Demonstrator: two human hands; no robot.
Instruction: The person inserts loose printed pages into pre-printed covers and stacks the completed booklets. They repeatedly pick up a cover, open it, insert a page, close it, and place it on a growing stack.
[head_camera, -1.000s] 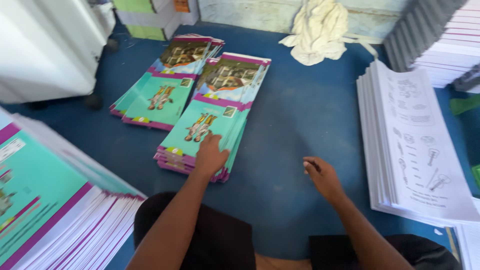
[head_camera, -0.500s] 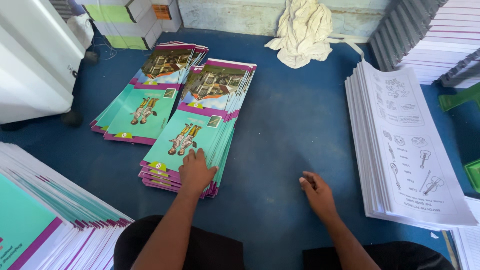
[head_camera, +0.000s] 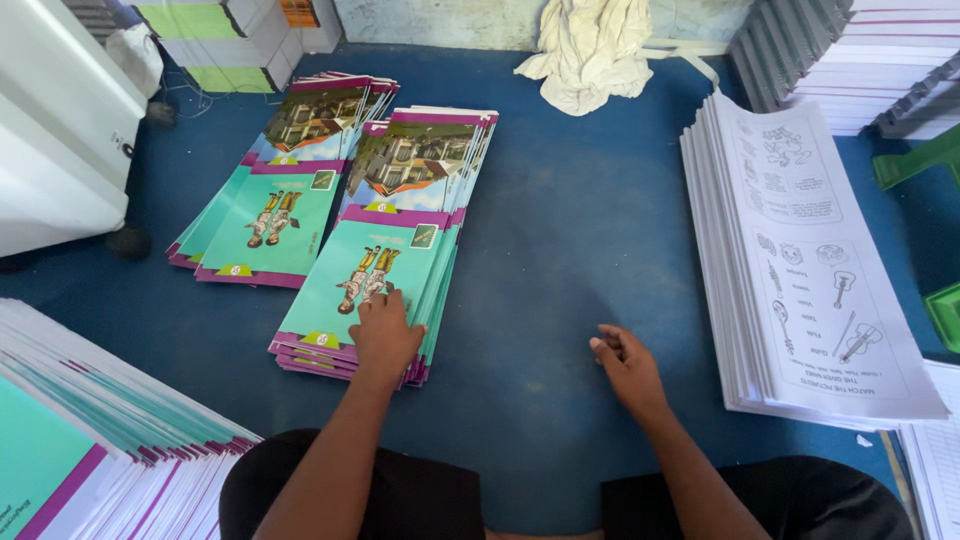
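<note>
Left hand (head_camera: 383, 335) lies flat, fingers spread, on the near stack of teal book covers (head_camera: 385, 255) left of centre. Right hand (head_camera: 627, 365) rests loosely curled on the blue floor (head_camera: 570, 230), holding nothing. The printed-sheet pile (head_camera: 800, 260) runs off the right edge.

Bright, even daylight, soft shadows, sharp focus, slight wide-angle bending at edges.

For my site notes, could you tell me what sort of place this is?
Probably a small print or book-binding workshop: stacks of teal covers, a pile of printed sheets, all on a blue floor.
</note>
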